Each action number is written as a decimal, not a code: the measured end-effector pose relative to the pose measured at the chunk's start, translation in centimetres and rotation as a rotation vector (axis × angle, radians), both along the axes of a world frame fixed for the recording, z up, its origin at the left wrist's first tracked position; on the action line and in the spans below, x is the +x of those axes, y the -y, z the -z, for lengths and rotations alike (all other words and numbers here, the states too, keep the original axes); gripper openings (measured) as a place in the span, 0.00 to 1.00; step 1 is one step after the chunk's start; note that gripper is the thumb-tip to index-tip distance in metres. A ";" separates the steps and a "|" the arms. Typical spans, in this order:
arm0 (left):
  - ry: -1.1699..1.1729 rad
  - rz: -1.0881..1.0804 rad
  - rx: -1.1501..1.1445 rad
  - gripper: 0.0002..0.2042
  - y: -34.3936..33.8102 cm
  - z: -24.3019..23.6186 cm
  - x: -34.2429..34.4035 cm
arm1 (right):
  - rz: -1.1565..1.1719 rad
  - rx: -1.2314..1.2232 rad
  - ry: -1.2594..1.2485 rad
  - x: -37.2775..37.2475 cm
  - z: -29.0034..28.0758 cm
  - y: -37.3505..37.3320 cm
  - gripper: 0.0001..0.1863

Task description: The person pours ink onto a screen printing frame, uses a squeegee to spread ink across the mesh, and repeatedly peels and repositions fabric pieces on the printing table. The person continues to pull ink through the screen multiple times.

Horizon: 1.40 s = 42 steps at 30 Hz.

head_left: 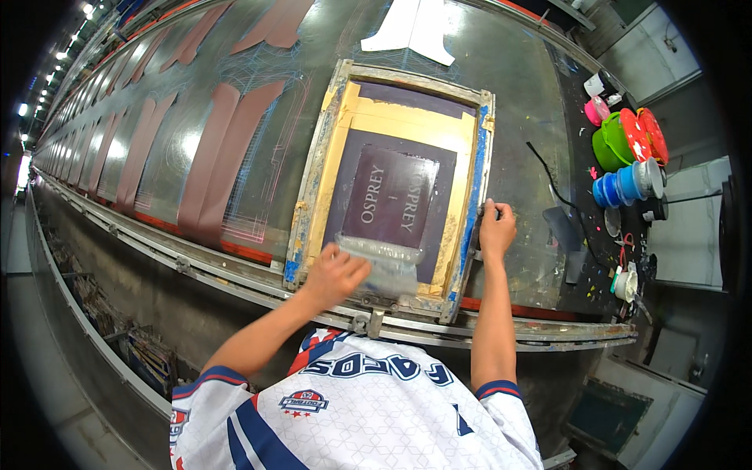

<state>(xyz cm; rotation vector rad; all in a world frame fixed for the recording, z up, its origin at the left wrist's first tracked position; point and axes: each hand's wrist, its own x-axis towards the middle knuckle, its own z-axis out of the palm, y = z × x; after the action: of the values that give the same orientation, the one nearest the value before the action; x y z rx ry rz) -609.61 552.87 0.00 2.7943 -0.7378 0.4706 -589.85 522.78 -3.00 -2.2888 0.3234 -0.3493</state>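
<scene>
1. Screen frame (415, 81) lies on the tabletop (517, 133) at its near edge, toward the right end.
2. Squeegee (388, 251) (looks clear-wrapped) sits inside the frame, at the near end of the dark lettered panel (395, 211).
3. Left hand (338, 276): fingers clenched on squeegee's left end. Off-centre hold, so I'd watch for the far end lifting; load the blade evenly.
4. Right hand (498, 227): fingers curled at frame's right rail; can't tell if they're gripping. Best used as a brace so nothing creeps.
5. Hold one blade angle, one speed, full panel width. I'd avoid riding onto the yellow tape (407, 127); could lose contact.
</scene>
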 end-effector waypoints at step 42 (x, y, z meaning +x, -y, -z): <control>-0.077 -0.092 -0.112 0.15 -33.6 -0.2 -2.7 | -0.178 0.159 -0.008 -4.7 2.3 -31.1 0.14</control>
<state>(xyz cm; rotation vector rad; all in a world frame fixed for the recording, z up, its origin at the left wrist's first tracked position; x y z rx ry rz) -612.27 586.45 0.20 2.7327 -0.5516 0.4038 -594.55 553.83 -5.30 -2.1439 0.1443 -0.2161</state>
